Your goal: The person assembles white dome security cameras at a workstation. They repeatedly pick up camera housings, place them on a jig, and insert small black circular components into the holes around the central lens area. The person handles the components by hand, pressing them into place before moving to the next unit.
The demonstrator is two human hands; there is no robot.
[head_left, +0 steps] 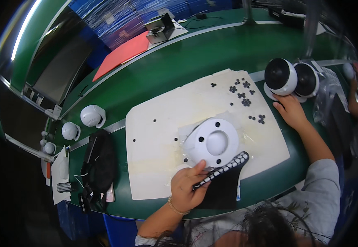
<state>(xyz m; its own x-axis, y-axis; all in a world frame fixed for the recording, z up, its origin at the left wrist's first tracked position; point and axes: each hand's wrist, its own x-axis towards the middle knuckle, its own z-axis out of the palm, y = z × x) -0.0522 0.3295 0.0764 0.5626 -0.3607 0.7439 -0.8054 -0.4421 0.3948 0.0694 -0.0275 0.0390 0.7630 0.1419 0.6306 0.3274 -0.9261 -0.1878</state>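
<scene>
Left hand (188, 185) at 6 o'clock pinches dotted strip (228, 165) by one end, likely keeping its dots untouched, near central white base (217, 142); right hand (291, 109), 3 o'clock, touches black-faced ball (281, 76), grip unclear.

Far side of the green bench (236, 47), as I see it: red sheet (123, 55) lying flat; metal box (158, 35) just beside its right end. Behind these, a blue stack (98, 16) under shiny clear film. Left end: slumped black bag (104, 164), pale papers (58, 175) near it. Upper left: light tube (24, 31), lit, slanting. Upright metal post (248, 12) at the back.
</scene>
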